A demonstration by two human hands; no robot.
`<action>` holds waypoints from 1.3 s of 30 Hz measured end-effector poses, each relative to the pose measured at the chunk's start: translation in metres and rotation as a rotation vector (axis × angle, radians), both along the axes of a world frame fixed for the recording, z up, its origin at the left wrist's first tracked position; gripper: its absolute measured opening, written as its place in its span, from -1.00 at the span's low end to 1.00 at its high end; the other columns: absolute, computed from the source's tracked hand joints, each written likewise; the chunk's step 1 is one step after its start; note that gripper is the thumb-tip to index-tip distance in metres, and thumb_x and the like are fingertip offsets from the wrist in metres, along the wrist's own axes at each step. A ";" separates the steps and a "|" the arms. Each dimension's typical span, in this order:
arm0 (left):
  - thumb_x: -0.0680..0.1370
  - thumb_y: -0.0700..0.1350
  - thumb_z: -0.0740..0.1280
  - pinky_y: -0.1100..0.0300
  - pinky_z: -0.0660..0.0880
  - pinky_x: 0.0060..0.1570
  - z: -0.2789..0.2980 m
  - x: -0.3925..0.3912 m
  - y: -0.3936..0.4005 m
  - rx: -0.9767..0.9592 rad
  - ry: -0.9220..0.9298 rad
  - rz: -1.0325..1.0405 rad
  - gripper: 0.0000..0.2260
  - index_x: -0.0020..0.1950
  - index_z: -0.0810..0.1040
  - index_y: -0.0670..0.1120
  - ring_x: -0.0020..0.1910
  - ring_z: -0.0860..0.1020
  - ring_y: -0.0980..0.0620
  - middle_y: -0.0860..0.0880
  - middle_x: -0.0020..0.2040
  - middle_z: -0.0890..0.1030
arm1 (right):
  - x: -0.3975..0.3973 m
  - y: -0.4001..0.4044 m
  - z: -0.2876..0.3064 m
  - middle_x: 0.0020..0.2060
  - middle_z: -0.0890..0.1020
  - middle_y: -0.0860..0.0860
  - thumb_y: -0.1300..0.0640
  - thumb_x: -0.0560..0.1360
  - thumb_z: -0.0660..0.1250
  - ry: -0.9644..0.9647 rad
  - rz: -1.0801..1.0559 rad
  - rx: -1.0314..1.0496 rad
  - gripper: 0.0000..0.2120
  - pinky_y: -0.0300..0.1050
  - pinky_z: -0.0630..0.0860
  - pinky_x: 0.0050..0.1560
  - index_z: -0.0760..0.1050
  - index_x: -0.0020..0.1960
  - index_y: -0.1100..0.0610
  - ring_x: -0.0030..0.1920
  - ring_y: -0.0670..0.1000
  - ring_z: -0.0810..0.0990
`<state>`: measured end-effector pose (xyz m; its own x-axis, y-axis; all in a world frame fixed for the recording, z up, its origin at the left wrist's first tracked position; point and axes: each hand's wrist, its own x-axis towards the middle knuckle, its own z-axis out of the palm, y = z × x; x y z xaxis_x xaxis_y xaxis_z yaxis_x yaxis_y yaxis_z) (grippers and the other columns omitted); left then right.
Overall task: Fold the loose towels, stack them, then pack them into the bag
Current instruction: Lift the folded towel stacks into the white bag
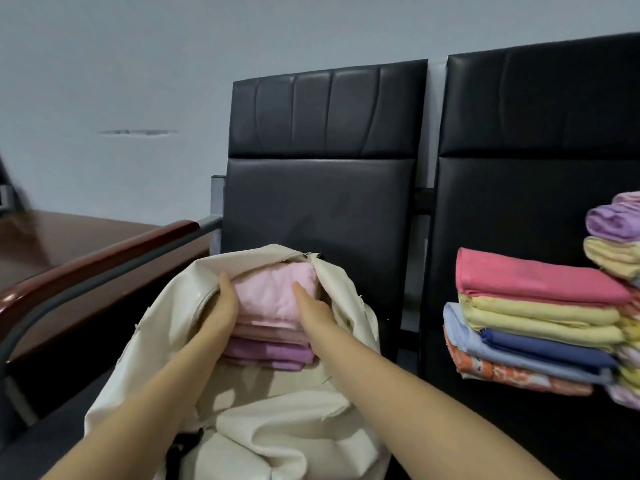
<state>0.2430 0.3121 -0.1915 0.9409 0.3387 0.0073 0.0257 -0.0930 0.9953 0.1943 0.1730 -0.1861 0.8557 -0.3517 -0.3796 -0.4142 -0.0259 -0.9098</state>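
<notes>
A cream fabric bag (166, 327) lies open on the left black seat. In its zip mouth sits a stack of folded towels (273, 320), pale pink on top, dusty pink and purple below. My left hand (221, 306) grips the stack's left side, thumb on top and fingers hidden underneath. My right hand (311, 306) holds the right side, thumb on the pink top towel, its fingers hidden inside the bag. A second stack of folded towels (533, 317) in pink, yellow, blue and orange print rests on the right seat.
Another pile of folded towels (616, 244) in purple and yellow leans at the far right edge. Black padded seat backs (322, 140) rise behind. A wooden armrest (86, 261) and a brown table (69, 237) stand to the left.
</notes>
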 end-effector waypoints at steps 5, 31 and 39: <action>0.65 -0.03 0.04 -0.01 0.25 0.39 0.000 -0.052 -0.006 0.214 0.174 0.046 -0.53 0.37 0.40 -0.36 0.34 0.38 -0.30 -0.35 0.35 0.42 | -0.059 -0.011 0.022 0.31 0.50 0.13 -0.18 0.60 0.07 -0.054 0.109 -0.153 -0.43 -0.05 0.34 0.34 0.33 0.44 0.20 0.30 0.14 0.46; 0.57 0.19 0.23 -0.01 0.22 0.38 0.069 -0.122 -0.338 0.439 -0.248 -0.633 -0.43 0.54 0.21 0.07 0.46 0.23 -0.20 -0.14 0.50 0.23 | -0.218 -0.345 0.046 0.04 0.63 0.12 -0.11 0.54 0.24 -0.201 -0.283 -0.671 -0.67 -0.04 0.47 0.08 0.52 0.11 0.12 0.09 0.15 0.56; 0.53 0.07 0.38 0.12 0.33 0.32 0.001 -0.097 -0.353 0.214 -0.083 -0.692 -0.45 0.49 0.34 0.05 0.39 0.39 -0.10 -0.12 0.47 0.37 | -0.150 -0.346 0.025 0.55 0.14 0.04 -0.39 0.48 0.11 -0.151 -0.225 -0.294 -0.14 0.03 0.15 0.50 -0.03 0.60 0.06 0.52 0.10 0.18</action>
<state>0.1456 -0.0408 -0.1902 0.9324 -0.3506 0.0878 -0.1846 -0.2530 0.9497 0.0439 -0.1732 -0.1608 0.7831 -0.6119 -0.1110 -0.3017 -0.2178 -0.9282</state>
